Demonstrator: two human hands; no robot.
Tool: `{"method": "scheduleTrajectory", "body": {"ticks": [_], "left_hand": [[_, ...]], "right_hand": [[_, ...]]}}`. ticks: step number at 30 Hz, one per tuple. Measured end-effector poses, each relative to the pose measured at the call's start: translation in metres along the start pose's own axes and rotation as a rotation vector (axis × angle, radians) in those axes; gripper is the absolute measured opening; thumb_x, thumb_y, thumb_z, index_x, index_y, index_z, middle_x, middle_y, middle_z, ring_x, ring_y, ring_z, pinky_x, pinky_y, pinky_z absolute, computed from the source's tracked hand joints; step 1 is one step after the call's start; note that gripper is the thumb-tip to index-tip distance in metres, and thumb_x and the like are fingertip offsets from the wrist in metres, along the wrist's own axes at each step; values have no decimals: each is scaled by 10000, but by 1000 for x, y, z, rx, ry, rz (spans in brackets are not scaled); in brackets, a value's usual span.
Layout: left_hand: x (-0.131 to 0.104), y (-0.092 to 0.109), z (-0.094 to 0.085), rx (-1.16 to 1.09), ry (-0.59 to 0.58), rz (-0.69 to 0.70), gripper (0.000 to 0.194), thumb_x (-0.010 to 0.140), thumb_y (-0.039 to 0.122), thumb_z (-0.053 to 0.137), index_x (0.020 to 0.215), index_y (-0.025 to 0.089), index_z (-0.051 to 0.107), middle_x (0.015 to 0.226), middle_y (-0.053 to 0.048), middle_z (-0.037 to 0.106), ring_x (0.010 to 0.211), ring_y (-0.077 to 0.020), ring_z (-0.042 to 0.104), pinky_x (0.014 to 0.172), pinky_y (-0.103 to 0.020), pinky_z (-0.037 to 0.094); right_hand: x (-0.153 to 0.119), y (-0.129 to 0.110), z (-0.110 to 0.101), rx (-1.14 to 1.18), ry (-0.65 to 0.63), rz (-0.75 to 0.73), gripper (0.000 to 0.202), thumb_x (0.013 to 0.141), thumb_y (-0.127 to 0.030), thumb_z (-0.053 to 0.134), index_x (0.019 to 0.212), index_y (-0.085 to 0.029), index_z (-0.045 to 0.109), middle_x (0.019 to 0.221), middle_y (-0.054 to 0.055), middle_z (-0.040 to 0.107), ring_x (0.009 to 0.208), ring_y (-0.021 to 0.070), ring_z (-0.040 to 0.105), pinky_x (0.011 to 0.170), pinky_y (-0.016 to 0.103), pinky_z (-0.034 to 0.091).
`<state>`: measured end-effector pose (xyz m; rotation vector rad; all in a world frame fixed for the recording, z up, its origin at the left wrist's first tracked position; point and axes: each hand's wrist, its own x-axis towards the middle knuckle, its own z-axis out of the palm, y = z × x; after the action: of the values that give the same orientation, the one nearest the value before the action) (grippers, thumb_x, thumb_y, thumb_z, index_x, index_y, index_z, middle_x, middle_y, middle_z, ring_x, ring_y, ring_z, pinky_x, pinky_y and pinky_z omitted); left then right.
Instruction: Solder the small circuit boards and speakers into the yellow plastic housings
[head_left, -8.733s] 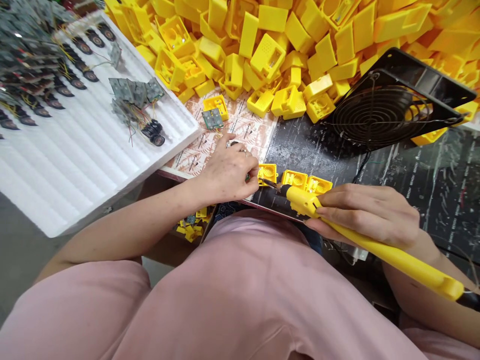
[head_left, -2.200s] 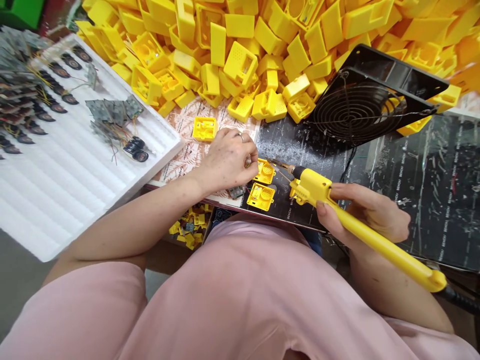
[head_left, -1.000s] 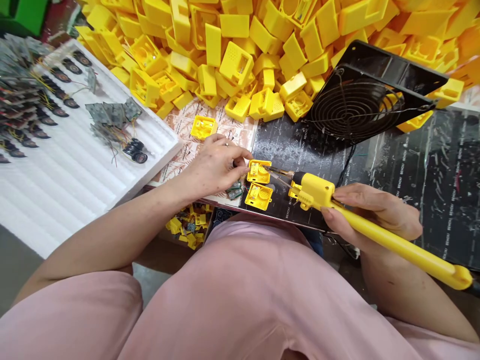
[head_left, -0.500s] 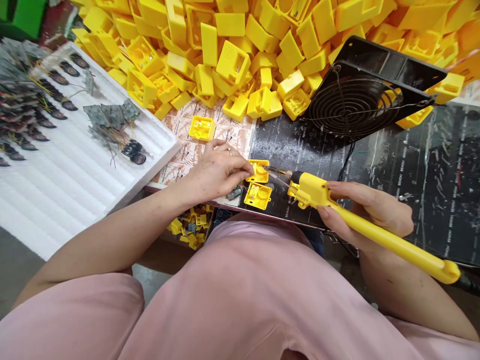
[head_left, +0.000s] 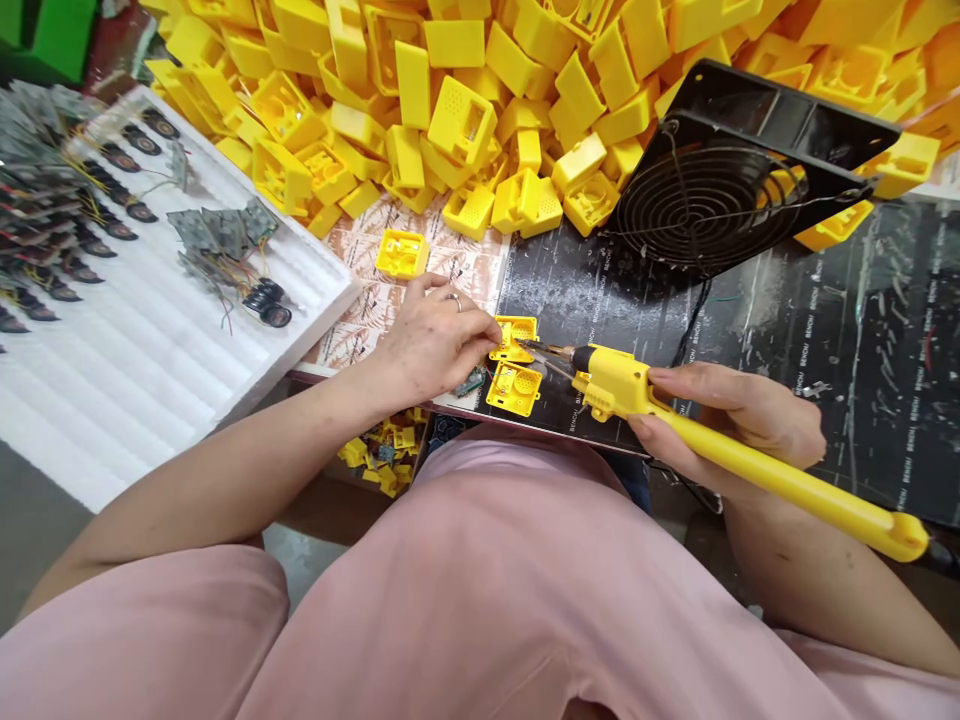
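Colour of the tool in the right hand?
Yellow handle, black collar ahead of it; head view shows it best.

The right hand (head_left: pixel 739 405) holds a yellow soldering tool (head_left: pixel 765 465), its tip at the small yellow case (head_left: pixel 520 329) beside the left hand (head_left: pixel 433 337)

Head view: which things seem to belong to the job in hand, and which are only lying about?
Seem to belong to the job:
yellow tool, held in the right hand
upper yellow case, at the left hand
lower yellow case, just nearer the person
small board, beside the left hand

Probably just lying about, in neither hand:
heap of yellow cases
white foam tray
black fan
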<state>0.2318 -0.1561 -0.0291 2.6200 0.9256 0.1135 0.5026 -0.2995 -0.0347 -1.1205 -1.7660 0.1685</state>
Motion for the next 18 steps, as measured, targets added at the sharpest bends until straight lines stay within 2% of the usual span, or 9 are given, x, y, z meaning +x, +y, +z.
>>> {"method": "scheduleTrajectory", "body": {"ticks": [6,11,18], "left_hand": [[10,8,-8,129,-28,83,296,958,243,507,822,227,769,806,-42,768,902,-250,683,1094,-542,413],[16,13,-13,277,-116,135,329,947,202,479,795,198,770,825,-74,775,941,-282,681,1029,-538,443],[21,17,-15,294,-166,88,330,933,205,485,811,172,790,817,-94,776,905,-281,693,984,-497,480]], "right_hand": [[14,2,4,73,-73,-101,255,781,-175,887,926,-226,683,712,-11,760,563,147,729,399,187,516],[22,0,2,-20,-138,-150,242,810,-214,882,874,-226,649,655,-21,735,553,119,715,374,154,460],[32,0,3,10,-215,-235,163,892,-201,803,863,-212,643,696,-8,737,579,112,714,533,181,583]]}}
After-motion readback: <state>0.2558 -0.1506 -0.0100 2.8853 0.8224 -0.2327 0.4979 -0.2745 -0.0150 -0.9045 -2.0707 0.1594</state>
